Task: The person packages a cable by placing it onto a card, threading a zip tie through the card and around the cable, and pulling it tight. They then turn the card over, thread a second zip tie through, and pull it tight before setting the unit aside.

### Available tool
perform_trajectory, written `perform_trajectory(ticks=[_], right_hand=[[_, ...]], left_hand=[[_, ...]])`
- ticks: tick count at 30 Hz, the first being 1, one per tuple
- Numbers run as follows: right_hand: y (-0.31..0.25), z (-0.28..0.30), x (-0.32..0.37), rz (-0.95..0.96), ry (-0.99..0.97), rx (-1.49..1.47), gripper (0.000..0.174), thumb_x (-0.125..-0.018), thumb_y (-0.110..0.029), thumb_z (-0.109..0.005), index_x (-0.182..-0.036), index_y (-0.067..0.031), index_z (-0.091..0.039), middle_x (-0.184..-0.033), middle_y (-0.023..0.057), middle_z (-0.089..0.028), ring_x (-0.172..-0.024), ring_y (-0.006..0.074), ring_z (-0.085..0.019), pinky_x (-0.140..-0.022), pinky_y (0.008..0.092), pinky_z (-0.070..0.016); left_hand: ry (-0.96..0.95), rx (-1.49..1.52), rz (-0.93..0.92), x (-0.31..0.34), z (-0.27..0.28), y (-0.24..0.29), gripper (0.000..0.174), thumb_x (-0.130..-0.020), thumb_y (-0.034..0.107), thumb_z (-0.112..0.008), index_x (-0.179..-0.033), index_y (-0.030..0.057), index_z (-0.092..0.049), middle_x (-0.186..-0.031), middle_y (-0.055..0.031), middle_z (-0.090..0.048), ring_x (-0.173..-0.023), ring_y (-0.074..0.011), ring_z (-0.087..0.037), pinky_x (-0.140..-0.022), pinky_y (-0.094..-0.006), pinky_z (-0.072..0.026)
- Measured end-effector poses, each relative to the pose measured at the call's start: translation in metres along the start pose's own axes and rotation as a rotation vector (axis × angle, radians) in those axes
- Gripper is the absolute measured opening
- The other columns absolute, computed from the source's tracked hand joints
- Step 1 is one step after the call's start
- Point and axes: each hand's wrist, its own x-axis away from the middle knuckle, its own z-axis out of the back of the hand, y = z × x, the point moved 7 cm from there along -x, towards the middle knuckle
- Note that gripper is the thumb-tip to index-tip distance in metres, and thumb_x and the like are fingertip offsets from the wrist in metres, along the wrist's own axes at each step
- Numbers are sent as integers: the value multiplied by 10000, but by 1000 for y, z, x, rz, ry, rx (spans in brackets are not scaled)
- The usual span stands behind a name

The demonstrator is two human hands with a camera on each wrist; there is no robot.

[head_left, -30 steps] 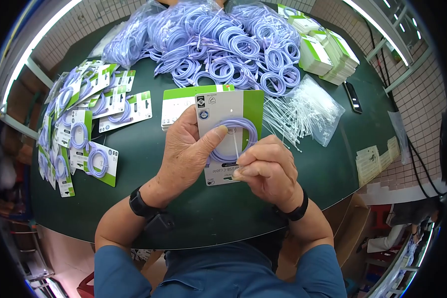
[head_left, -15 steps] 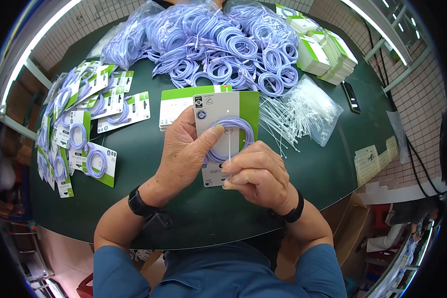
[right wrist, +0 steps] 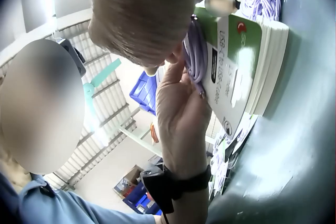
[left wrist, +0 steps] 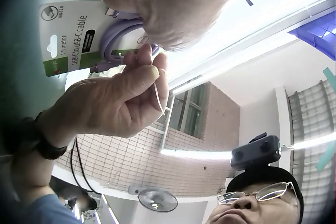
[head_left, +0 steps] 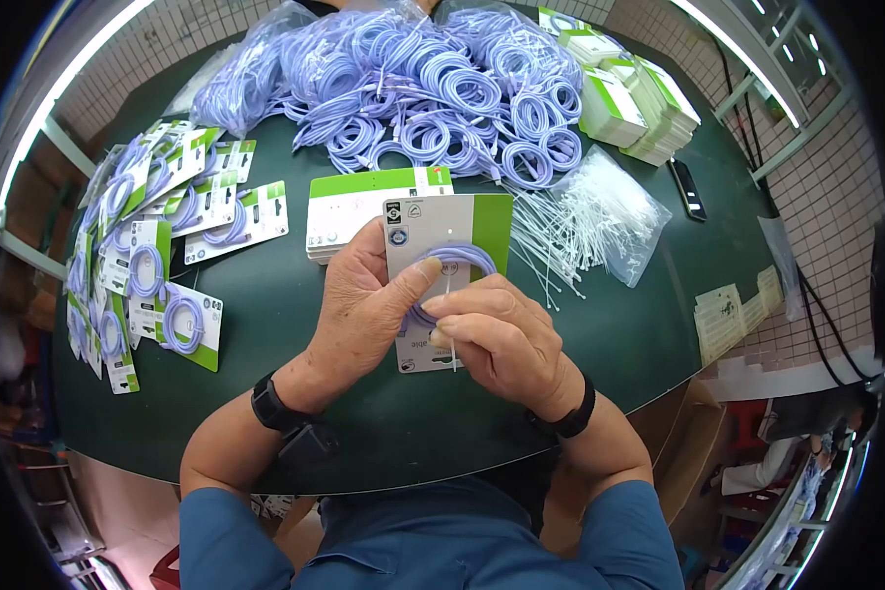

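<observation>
The left hand (head_left: 359, 305) grips a white and green card (head_left: 418, 211) by its left side, thumb pressing a coiled lilac cable (head_left: 470, 256) against the card face. Over the card's lower right, the right hand (head_left: 506, 339) pinches a thin white tie (head_left: 453, 354) between thumb and fingers. In the left wrist view the tie (left wrist: 158, 98) sticks out past the right hand's (left wrist: 113, 100) fingertips, beside the coil (left wrist: 113, 37). The right wrist view has the left hand (right wrist: 184, 113) behind the coil (right wrist: 195, 58); the tie cannot be made out there.
Behind the hands lies a stack of cards (head_left: 344, 211), with a large heap of lilac cables (head_left: 413, 88) beyond. Carded cables (head_left: 147, 236) cover the left side. To the right are a bag of white ties (head_left: 610, 211), card stacks (head_left: 649, 108) and a phone (head_left: 688, 190).
The right hand has moved left and slightly down over the card, and the tie's end now shows below its fingers. The left hand keeps its grip on the card.
</observation>
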Motion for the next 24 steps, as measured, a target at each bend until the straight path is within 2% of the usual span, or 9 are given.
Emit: perform_trajectory(ticks=[6, 11, 15, 19, 22, 24], right_hand=[[5, 5, -1, 46, 4, 121, 311, -829, 55, -847, -1115, -9, -744, -1111, 171, -762, -851, 269, -749, -726, 361, -624], [4, 3, -2, 55, -64, 144, 331, -808, 70, -848, -1118, 1, -754, -1130, 183, -755, -850, 279, -751, -717, 361, -622], [1, 3, -5, 58, -69, 163, 295, -827, 67, -844, -1097, 8, -740, -1052, 164, -769, -851, 267, -750, -705, 346, -613], [5, 10, -2, -54, 60, 133, 248, -856, 51, -842, -1070, 13, -723, -943, 139, -774, -840, 248, -744, -693, 328, -597], [18, 22, 1, -169, 263, 19, 214, -881, 34, -837, -1049, 13, -708, -869, 122, -772, -823, 237, -734, -677, 319, -577], [21, 25, -2, -137, 220, 83, 215, -880, 42, -835, -1054, 13, -712, -884, 126, -773, -819, 238, -731, -678, 320, -573]], left_hand=[[-19, -25, 4, 2, -1, -5, 361, -1034, -7, -647, -1386, -37, -574, -1298, -122, -715, -1153, -153, -692, -1018, -317, -558], [-13, -55, -2, 3, 0, -5, 357, -1030, -11, -649, -1379, -40, -582, -1286, -119, -722, -1153, -152, -692, -1008, -313, -561], [-16, -84, 2, 4, -1, -6, 353, -1026, -12, -658, -1371, -39, -592, -1272, -116, -729, -1141, -150, -696, -999, -310, -565], [-15, -127, -21, 5, -5, -8, 350, -1023, -10, -669, -1366, -37, -606, -1258, -114, -738, -1123, -144, -701, -986, -308, -572], [-15, -146, -19, 9, -8, -10, 347, -1021, -4, -676, -1361, -35, -616, -1246, -111, -744, -1111, -140, -704, -977, -309, -577], [-29, -160, -1, 9, -11, -11, 343, -1019, 4, -685, -1355, -32, -627, -1231, -108, -751, -1100, -137, -707, -967, -310, -583]])
